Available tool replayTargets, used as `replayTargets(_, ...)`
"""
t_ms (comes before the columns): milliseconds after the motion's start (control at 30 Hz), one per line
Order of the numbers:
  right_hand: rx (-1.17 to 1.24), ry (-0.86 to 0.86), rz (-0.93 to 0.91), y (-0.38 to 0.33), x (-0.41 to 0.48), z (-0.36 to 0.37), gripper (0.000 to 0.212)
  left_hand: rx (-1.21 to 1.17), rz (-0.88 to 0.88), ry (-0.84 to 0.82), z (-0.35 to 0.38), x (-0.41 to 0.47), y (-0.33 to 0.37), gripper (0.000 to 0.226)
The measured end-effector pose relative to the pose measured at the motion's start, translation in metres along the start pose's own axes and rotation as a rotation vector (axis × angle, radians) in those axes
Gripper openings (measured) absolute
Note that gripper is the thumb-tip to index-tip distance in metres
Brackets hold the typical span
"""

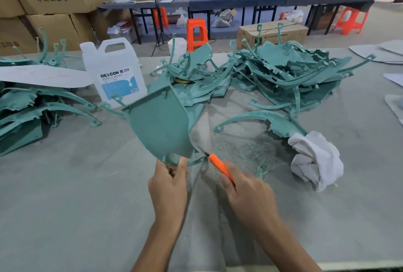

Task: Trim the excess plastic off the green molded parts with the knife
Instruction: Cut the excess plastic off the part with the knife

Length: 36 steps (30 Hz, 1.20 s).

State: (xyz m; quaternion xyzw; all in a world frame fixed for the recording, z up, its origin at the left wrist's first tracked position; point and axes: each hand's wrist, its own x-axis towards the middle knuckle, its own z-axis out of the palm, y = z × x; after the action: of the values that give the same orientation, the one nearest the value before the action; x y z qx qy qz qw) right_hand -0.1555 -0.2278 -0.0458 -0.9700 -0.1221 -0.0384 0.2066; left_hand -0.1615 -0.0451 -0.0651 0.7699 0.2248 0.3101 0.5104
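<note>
Green molded plastic panel (pixel 160 127), head view: held up over the grey bench (pixel 65 184), lower edge pinched by left hand (pixel 169 186) fingers (pixel 182 162). Right hand (pixel 246 193) is clenched around an orange-handled knife (pixel 220 167), with the tip at the panel's bottom corner; contact is blurred. Risk: the blade skids off thin flash toward the left thumb, or gouges the panel. Untrimmed green parts pile (pixel 283 75) sits behind.

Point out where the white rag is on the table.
In the head view, the crumpled white rag lies right of centre, just right of the right hand, its far edge against a curved green part.
</note>
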Motion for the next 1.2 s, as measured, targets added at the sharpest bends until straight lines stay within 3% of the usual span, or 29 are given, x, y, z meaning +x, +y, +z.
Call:
replayTargets(233, -0.023, -0.020, -0.057, 0.003, 0.000, 0.002, 0.045, 0.058, 0.028, -0.006, 0.001, 0.001, 0.006, 0.042)
replayTargets(433, 0.001, -0.024, -0.065, -0.002, -0.004, 0.009, 0.047, 0.047, -0.004, -0.012, -0.002, -0.002, 0.004, 0.027)
replayTargets(600, 0.067, 0.033, 0.010, -0.001, 0.001, 0.007, 0.043, 0.038, -0.029, -0.017, -0.003, -0.003, 0.002, 0.023)
replayTargets(800, 0.165, -0.038, 0.097, 0.004, 0.005, 0.004, 0.033, 0.020, -0.061, -0.020, -0.004, -0.003, 0.001, 0.023)
replayTargets(1200, 0.191, -0.053, 0.118, 0.005, 0.010, 0.003, 0.032, 0.015, -0.065, -0.020, -0.004, -0.007, 0.000, 0.020)
